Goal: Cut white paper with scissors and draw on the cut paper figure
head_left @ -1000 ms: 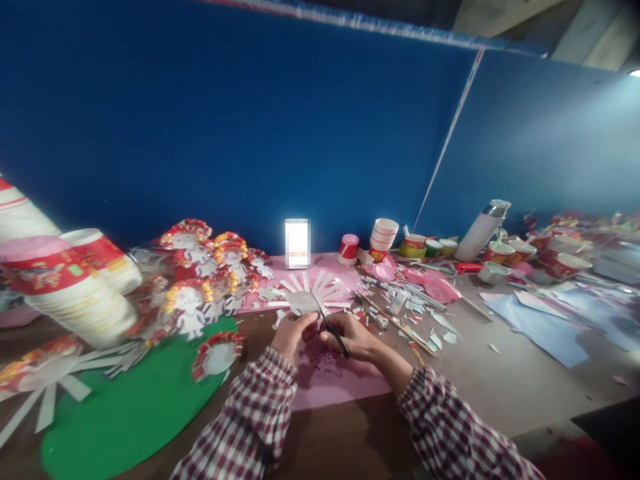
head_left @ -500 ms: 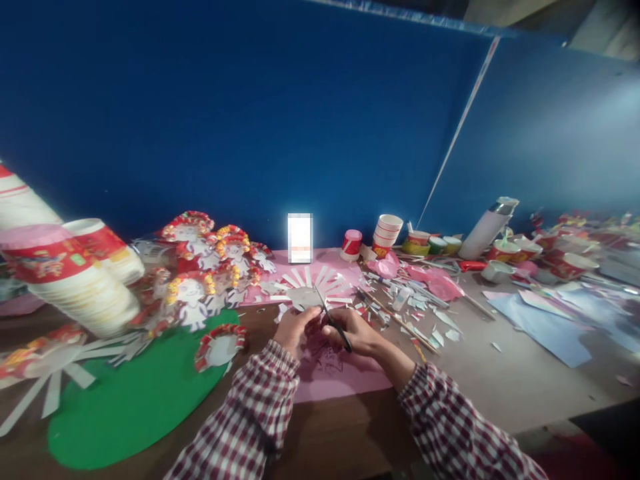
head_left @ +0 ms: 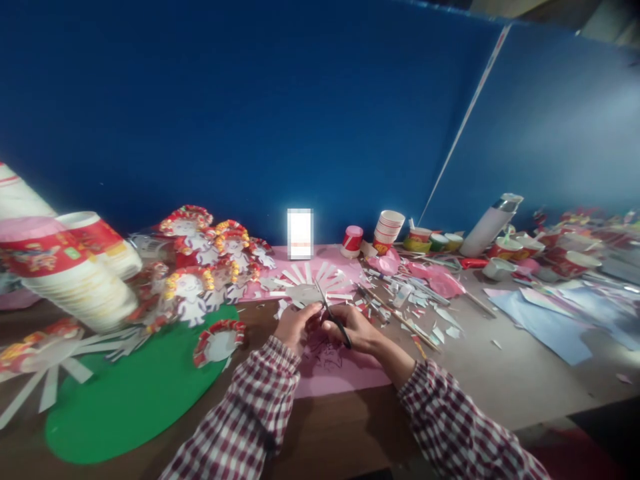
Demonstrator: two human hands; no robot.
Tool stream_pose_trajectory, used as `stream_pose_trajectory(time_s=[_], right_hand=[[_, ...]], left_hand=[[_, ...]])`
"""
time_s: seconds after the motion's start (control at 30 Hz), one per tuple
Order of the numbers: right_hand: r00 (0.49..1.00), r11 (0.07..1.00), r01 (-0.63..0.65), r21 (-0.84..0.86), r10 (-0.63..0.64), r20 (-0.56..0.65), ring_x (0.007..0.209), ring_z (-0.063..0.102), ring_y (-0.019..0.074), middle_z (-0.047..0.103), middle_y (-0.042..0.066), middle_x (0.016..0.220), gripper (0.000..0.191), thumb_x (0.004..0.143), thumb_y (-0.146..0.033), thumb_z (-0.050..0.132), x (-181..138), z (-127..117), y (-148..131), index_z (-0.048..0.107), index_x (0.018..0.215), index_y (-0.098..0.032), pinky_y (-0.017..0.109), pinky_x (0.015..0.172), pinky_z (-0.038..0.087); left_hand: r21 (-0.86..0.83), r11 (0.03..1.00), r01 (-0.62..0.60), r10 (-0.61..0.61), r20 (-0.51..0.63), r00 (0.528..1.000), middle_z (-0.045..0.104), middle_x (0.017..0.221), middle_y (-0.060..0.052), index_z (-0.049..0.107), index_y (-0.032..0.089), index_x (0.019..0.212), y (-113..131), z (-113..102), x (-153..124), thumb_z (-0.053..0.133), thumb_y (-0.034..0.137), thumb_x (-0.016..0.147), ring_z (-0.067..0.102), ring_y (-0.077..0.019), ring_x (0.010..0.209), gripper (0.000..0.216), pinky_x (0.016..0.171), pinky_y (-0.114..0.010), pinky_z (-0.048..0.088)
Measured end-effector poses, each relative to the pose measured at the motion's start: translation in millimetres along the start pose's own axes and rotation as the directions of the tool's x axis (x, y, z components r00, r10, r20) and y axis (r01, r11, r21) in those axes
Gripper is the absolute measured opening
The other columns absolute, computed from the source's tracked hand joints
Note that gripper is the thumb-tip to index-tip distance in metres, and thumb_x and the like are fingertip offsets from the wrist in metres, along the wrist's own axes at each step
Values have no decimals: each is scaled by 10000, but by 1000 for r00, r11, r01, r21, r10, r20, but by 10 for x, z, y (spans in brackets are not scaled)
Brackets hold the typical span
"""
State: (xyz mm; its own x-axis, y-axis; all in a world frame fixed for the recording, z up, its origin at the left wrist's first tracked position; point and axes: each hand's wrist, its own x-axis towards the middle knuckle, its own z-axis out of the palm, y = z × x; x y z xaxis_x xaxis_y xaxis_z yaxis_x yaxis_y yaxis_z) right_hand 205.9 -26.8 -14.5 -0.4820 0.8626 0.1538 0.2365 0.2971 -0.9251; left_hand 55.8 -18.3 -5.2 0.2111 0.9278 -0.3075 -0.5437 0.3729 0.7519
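My left hand pinches the near edge of a flattened paper cup whose wall is cut into white strips fanned outward. My right hand is closed round the black handles of a pair of scissors, whose blades point up and away into the cup's strips. Both hands hover over a pink sheet with a faint drawing on it. Red-and-white checked sleeves cover both my forearms.
A green oval sheet lies to the left, with finished cup dolls behind it and stacked paper cups at far left. Paper scraps, sticks, cups, a white bottle and blue paper lie right. A blue wall stands behind.
The view has tilted slightly; my hands stay together on the cup and scissors, with the blades shifted a little along the strips.
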Motion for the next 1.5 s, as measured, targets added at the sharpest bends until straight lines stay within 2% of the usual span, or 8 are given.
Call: stream_pose_trajectory(time_s=[0.23,0.5,0.87,1.0,1.17,1.33,1.5], right_hand=[[1000,999,-7,-53,6,-13,551,447,97,509,-3,622,461,758,-561,552,-5,-10,25,585,772,-101,192,494,337],[999,992,-4,-128,0,-33,530,377,81,452,-24,586,460,746,-566,561,2,-18,33,575,720,-107,187,470,287],[1000,985,-6,-171,6,-2,523,366,77,432,-33,580,401,763,-514,571,-33,-70,-18,556,713,-116,185,468,278],[999,985,2,-173,6,45,529,380,78,437,-30,597,376,786,-490,554,-65,-129,-31,551,720,-120,183,469,282],[999,981,28,-190,-20,43,552,393,79,459,-23,631,367,792,-476,553,-70,-142,-7,559,720,-117,181,490,300],[998,981,8,-195,5,66,542,414,81,468,-23,609,356,779,-468,574,-81,-168,-50,556,715,-119,176,479,305],[986,987,-56,-149,78,145,484,427,77,462,-33,536,344,796,-458,557,-129,-220,-116,543,714,-125,166,434,302]], left_hand=[[-1,1000,5,-5,-44,999,619,563,4,608,116,688,12,11,-2,762,211,521,563,-107,522,246,489,-213,436],[35,999,16,-15,-36,999,592,525,13,591,125,661,17,10,-2,757,228,515,543,-103,485,244,461,-214,408],[42,999,4,-1,-66,998,569,497,27,584,129,641,11,-10,31,765,186,489,513,-90,453,243,450,-215,394],[49,999,-9,10,-18,1000,565,509,32,588,127,661,-5,-10,31,766,176,489,501,-84,458,253,448,-212,383],[83,997,2,-3,13,1000,579,543,18,596,121,656,-20,-33,52,757,187,503,511,-94,488,232,484,-228,394],[141,985,-103,85,126,988,598,616,10,629,125,717,-55,-117,118,730,185,555,520,-104,557,200,549,-238,400],[268,944,-190,133,217,967,615,684,-10,642,124,760,-42,-178,159,704,201,611,532,-115,622,179,606,-239,401]])
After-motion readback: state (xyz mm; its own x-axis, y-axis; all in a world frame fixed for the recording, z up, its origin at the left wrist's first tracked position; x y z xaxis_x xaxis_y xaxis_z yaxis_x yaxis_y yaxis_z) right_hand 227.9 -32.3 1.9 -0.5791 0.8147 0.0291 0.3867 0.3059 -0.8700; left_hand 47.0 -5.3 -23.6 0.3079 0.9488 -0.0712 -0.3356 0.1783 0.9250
